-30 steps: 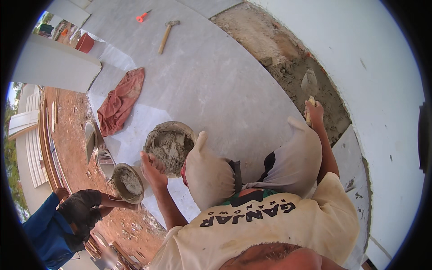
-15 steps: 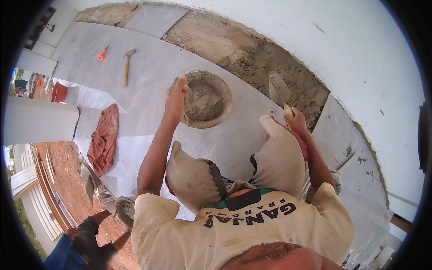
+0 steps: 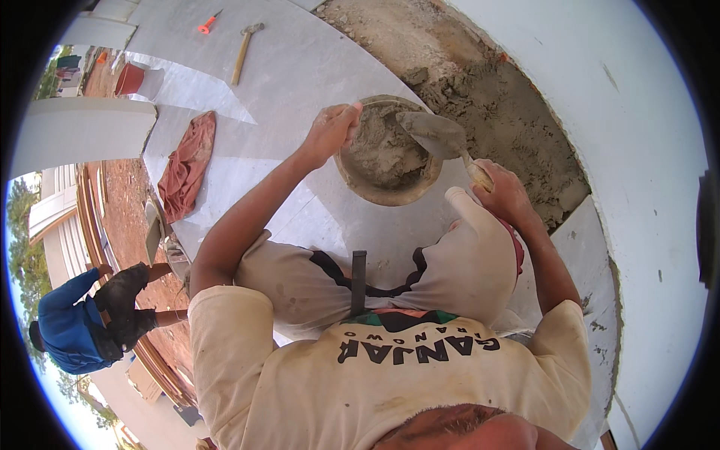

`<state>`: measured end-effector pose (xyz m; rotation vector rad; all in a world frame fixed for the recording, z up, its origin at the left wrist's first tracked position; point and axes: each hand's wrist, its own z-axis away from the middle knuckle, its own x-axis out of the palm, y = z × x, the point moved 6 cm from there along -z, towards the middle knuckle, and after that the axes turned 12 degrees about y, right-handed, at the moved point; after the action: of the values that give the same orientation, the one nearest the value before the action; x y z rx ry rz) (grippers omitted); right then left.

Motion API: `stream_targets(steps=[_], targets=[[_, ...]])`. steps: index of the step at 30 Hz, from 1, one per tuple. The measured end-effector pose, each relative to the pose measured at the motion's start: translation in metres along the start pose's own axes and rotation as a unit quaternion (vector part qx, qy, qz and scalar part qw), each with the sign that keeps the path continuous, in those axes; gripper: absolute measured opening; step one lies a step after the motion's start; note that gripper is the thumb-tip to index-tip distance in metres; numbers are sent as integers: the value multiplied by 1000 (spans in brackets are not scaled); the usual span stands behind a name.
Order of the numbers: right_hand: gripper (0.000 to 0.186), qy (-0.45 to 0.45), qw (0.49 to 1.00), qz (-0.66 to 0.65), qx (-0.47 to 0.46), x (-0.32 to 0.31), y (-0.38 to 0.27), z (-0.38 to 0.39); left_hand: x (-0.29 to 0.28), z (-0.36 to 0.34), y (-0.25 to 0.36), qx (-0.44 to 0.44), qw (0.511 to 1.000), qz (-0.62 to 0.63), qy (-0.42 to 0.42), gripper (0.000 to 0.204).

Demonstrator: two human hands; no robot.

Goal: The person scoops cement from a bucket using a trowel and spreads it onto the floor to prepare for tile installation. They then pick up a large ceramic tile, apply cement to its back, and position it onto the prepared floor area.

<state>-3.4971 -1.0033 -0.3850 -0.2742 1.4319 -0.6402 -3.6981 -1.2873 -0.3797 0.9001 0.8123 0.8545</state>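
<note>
A round bucket (image 3: 391, 196) of wet grey mortar (image 3: 384, 146) tilts on the tiles in front of me. My left hand (image 3: 334, 135) grips its rim on the left side, thumb up. In my right hand (image 3: 502, 187) is a trowel (image 3: 437, 133), held by its wooden handle. Its mortar-smeared blade lies over the bucket's right rim, with the tip above the mortar inside. Beyond the bucket, mortar bedding (image 3: 510, 124) is spread in the untiled strip along the wall.
A hammer (image 3: 244, 56) and an orange-handled tool (image 3: 208, 25) lie on the grey tiles (image 3: 300, 67) at far left. Nearer are a reddish cloth (image 3: 187, 169) and a red bucket (image 3: 130, 79). A white wall (image 3: 637, 150) bounds the right. Another person (image 3: 97, 315) bends over at left.
The trowel has swung left from above the mortar bedding to the bucket's rim. My left hand still holds the bucket, which now leans more. The whole view has shifted.
</note>
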Motion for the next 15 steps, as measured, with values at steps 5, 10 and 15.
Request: stream_targets(steps=[5, 10, 15], targets=[[44, -31, 989, 139, -45, 7, -55, -38, -55, -40, -52, 92, 951, -275, 105, 45], [50, -87, 971, 220, -20, 40, -67, -45, -65, -33, -134, -107, 973, -204, 20, 49], [53, -179, 969, 166, 33, 67, -57, -28, -43, -19, -130, -125, 987, -97, -25, 40]])
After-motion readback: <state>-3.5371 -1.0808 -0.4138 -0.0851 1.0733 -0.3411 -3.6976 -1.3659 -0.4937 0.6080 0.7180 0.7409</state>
